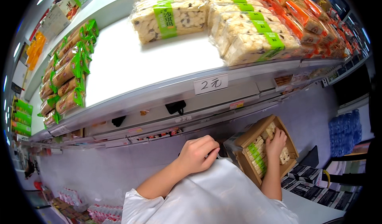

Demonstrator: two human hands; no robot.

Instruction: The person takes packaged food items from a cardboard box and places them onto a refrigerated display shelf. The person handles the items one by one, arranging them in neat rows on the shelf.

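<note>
My right hand [276, 143] reaches into an open cardboard box [249, 137], its fingers against a clear-wrapped sachima packet [269, 130]. My palm and the inside of my grip are hidden, so a firm hold cannot be made out. Beside it in the box lie more sachima packets [256, 157] with green bands. Loosely curled, my left hand [199, 153] hovers in front of my white shirt, with nothing visible in it. Before me, a white shelf [155, 63] carries rows of similar packets [253, 42], one group [170, 18] set further back.
Orange-wrapped packets [304, 15] fill the shelf's right end; brown rolls in green wrappers [67, 71] are stacked at its left. A handwritten price card [211, 84] hangs on the front rail. Lower shelves run beneath. Blue bottle packs [345, 133] and dark printed cartons [320, 192] stand at right.
</note>
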